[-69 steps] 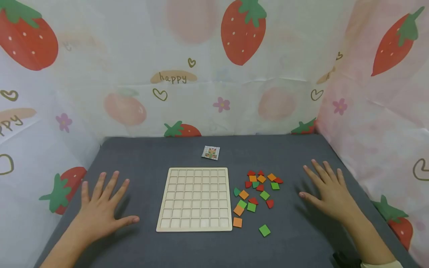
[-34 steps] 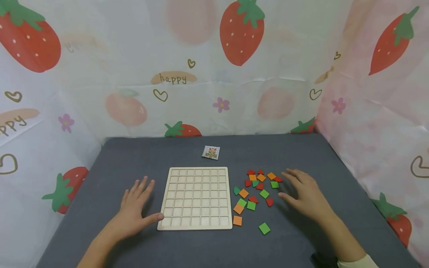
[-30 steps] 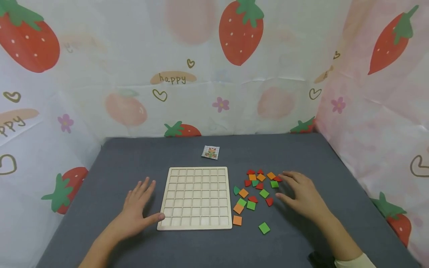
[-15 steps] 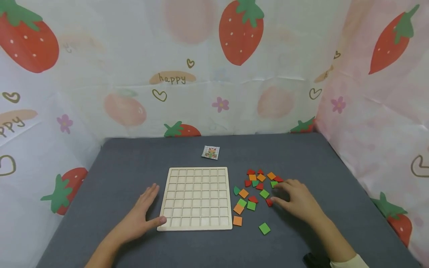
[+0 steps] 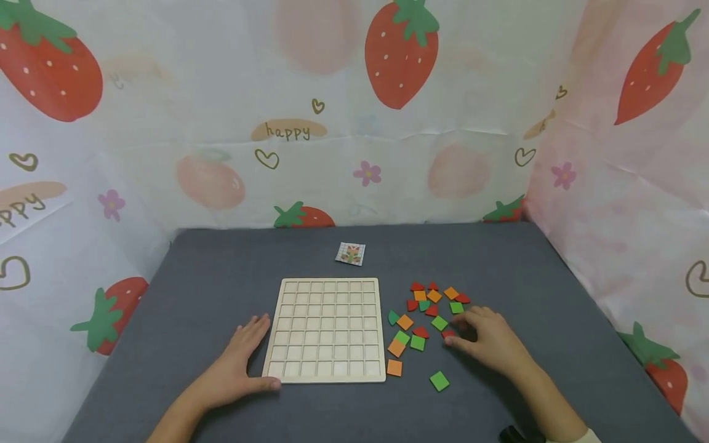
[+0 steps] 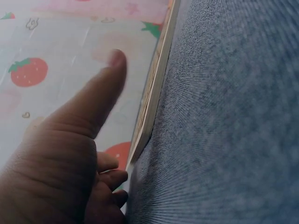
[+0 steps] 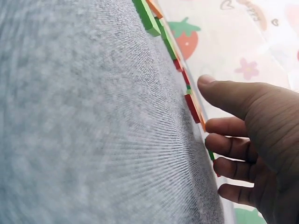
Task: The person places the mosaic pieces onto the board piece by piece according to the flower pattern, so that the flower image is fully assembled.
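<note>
Where the white cloth wall (image 5: 221, 92) with printed strawberries hangs behind the table, you can read "happy" in brown letters; on the left side, only "ppy" shows. The pale wooden board (image 5: 325, 330) with rows of small squares lies flat on the dark grey tablecloth (image 5: 221, 264). Beside its left edge is the left hand (image 5: 238, 363), fingers straight, thumb spread by the near corner, gripping nothing; I cannot tell if it touches the board. The right hand (image 5: 490, 340) has bent fingers with a gap to the thumb, over a small red piece (image 5: 447, 334); I cannot tell if they touch it. Flat red, orange and green pieces (image 5: 439, 323) lie between board and hand. Grey cloth reaches from each arm to the table's side edges.
</note>
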### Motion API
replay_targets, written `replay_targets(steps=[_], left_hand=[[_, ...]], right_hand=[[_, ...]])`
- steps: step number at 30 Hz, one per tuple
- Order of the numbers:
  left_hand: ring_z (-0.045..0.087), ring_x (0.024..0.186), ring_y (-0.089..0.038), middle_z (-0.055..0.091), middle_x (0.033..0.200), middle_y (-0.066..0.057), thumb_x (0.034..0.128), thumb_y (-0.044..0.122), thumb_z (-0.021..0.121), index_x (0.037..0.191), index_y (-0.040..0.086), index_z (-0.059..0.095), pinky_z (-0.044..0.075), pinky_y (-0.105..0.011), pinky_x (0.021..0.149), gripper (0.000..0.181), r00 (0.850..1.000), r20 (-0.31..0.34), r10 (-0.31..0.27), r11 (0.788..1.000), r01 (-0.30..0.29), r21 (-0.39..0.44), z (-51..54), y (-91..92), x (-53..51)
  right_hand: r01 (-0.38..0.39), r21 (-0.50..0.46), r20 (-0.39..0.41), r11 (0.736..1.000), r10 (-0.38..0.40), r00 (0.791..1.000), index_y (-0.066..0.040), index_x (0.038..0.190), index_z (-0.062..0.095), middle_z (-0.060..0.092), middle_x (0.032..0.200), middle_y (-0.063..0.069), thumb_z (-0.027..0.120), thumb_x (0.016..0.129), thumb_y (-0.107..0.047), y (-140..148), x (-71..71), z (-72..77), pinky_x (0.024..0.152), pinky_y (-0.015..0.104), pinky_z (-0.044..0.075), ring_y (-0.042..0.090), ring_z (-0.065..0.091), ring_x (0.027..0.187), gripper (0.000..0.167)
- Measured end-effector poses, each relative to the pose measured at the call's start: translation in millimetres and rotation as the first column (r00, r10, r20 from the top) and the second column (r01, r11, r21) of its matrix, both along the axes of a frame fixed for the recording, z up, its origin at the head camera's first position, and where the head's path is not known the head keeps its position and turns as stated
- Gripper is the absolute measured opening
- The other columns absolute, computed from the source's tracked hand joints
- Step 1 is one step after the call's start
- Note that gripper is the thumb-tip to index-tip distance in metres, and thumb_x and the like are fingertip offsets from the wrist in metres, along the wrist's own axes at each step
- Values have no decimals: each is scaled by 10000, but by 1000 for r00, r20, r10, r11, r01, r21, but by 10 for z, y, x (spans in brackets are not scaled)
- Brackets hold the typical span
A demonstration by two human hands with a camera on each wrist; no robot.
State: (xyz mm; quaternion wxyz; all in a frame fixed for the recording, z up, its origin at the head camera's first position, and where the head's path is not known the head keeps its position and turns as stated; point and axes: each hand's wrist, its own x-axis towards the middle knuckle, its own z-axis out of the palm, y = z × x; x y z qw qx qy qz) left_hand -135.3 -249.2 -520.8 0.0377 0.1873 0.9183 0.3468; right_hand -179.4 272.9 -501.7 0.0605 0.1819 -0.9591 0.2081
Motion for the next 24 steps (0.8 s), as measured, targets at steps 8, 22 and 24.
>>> replay_targets(steps=[8,22,24], left_hand=[[121,1555,-471,260,1674,-195,703,609,868,1611,28,291,-47,-430,1297,1223,999,-33,-32,999,32,-9,-14,-38,-8],[60,1586,-389,216,1706,-93,683,646,859,1634,108,272,27,-638,1252,1240,999,27,-18,999,20,-49,-24,-50,-26],[53,1587,-382,206,1709,-88,686,650,855,1636,107,264,20,-628,1256,1244,999,35,-20,998,22,-54,-25,-45,-24]], right_hand=[[11,13,3,1000,-11,1000,-221,1064,770,615,888,-110,856,800,-476,-67,-12,-4,818,418,418,108,531,866,376],[-11,35,-10,999,11,1000,-224,1026,762,613,888,-120,869,821,-346,-91,-15,-20,758,351,368,96,524,860,261],[-18,41,-14,999,18,1000,-222,1025,762,612,890,-124,866,826,-322,-88,-5,-22,759,347,370,92,526,860,245]])
